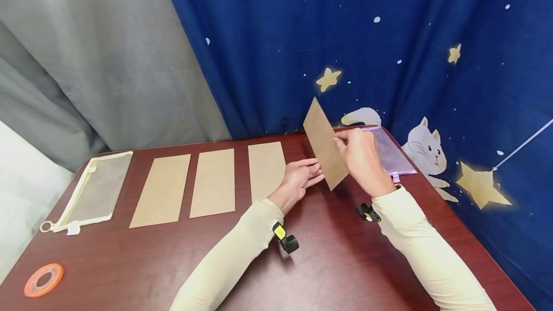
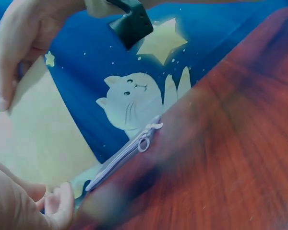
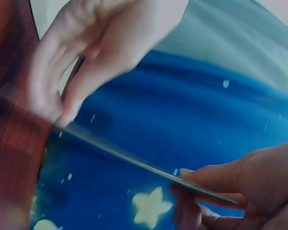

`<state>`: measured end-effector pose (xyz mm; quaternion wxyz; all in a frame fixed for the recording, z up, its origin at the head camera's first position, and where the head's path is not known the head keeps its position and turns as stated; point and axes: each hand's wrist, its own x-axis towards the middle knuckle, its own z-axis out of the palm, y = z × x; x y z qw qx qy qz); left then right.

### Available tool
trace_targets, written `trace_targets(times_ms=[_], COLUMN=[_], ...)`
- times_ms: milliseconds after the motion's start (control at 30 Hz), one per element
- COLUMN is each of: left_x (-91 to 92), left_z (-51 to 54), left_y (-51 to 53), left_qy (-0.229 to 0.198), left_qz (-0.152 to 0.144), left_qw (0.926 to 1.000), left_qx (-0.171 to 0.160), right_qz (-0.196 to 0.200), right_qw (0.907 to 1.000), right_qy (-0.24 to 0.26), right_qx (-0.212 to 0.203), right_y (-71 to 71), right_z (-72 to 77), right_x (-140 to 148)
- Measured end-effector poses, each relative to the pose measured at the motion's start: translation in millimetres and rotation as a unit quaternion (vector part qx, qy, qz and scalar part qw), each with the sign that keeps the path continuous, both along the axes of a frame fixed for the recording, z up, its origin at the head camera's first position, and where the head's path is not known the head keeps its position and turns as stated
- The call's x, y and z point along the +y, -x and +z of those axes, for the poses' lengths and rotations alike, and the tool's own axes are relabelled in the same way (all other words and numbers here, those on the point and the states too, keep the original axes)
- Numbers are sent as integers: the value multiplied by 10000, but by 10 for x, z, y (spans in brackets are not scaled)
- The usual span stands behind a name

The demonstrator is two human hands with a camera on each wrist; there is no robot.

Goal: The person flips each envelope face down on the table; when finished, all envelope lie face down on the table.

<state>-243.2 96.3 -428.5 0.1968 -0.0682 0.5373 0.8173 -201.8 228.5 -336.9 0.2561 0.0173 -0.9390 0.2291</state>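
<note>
A brown cardboard sheet (image 1: 324, 143) is held up at a tilt above the table. My right hand (image 1: 360, 157) pinches it by its right edge, with thumb and fingers on either side, as the right wrist view shows the sheet (image 3: 134, 160) nearly edge-on. At the lower left edge, my left hand (image 1: 300, 179) pinches the same sheet between thumb and fingertips. Three similar sheets lie flat in a row to the left: one far left (image 1: 161, 191), one in the middle (image 1: 213, 184) and one (image 1: 265, 167) partly covered by my left hand.
A cream-edged zip pouch (image 1: 99, 188) lies at the table's left end. Nearer the front left is an orange roll of tape (image 1: 44, 280). Behind my right hand, a purple zip pouch (image 1: 390, 152) lies by the back right edge. Grey and blue curtains (image 1: 276, 52) hang behind the table.
</note>
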Motion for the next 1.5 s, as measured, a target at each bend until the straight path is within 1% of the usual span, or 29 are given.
trace_targets(times_ms=[100, 167, 233, 300, 333, 367, 400, 433, 500, 567, 600, 700, 800, 967, 1000, 1100, 1200, 1267, 1333, 1367, 1433, 1467, 1500], left_x=[-44, -64, -79, -86, -84, -83, -85, -90, -99, -117, -128, -148, -161, -197, -198, -187, -177, -176, -183, -195, -245, -290, -350], left_z=[18, 24, 18, 6, -3, -14, -25, -36, -59, -79, -89, -113, -141, -179, -181, -176, -164, -159, -158, -161, -154, -136, -110], left_y=[2, 1, 5, 15, 24, 34, 45, 54, 75, 90, 97, 110, 115, 119, 120, 125, 119, 113, 104, 103, 101, 98, 101], left_qy=[112, 246, 485, 789, 969, 1318, 1644, 1980, 2653, 3452, 3693, 4400, 4830, 5253, 5328, 5491, 5623, 5652, 5646, 5633, 5499, 5358, 5194], left_qz=[228, 370, 511, 580, 586, 566, 536, 495, 411, 343, 301, 180, 91, -74, -92, -91, -125, -182, -246, -259, -285, -304, -318], left_qw=[9992, 9978, 9951, 9913, 9888, 9831, 9761, 9676, 9469, 9168, 9065, 8720, 8422, 7989, 7908, 7745, 7670, 7658, 7657, 7672, 7819, 7958, 8119], left_qx=[309, 496, 693, 885, 973, 1142, 1317, 1486, 1772, 1980, 2023, 2137, 2395, 2929, 3012, 3139, 3086, 3061, 3072, 3058, 2922, 2804, 2644], right_qz=[-51, -114, -227, -369, -425, -497, -524, -528, -501, -472, -455, -496, -496, -379, -385, -434, -479, -504, -532, -545, -568, -545, -499], right_qw=[9992, 9979, 9959, 9917, 9890, 9866, 9830, 9790, 9729, 9686, 9662, 9672, 9700, 9717, 9726, 9762, 9787, 9792, 9810, 9821, 9851, 9873, 9894], right_qy=[357, 621, 877, 1179, 1313, 1389, 1518, 1659, 1818, 1873, 1914, 1737, 1547, 1366, 1290, 1001, 743, 617, 532, 533, 578, 594, 608], right_qx=[195, 171, -14, -355, -531, -700, -887, -1060, -1338, -1568, -1664, -1786, -1809, -1892, -1896, -1872, -1853, -1864, -1790, -1721, -1516, -1367, -1218], right_y=[55, 81, 99, 118, 132, 158, 186, 220, 291, 361, 387, 442, 471, 496, 498, 508, 514, 517, 503, 490, 451, 426, 399], right_z=[-62, -127, -199, -277, -317, -364, -413, -470, -599, -739, -803, -958, -1046, -1109, -1113, -1110, -1107, -1109, -1116, -1121, -1128, -1128, -1128], right_x=[173, 292, 404, 497, 535, 572, 600, 619, 634, 634, 622, 592, 562, 495, 481, 449, 424, 418, 415, 414, 411, 409, 409])
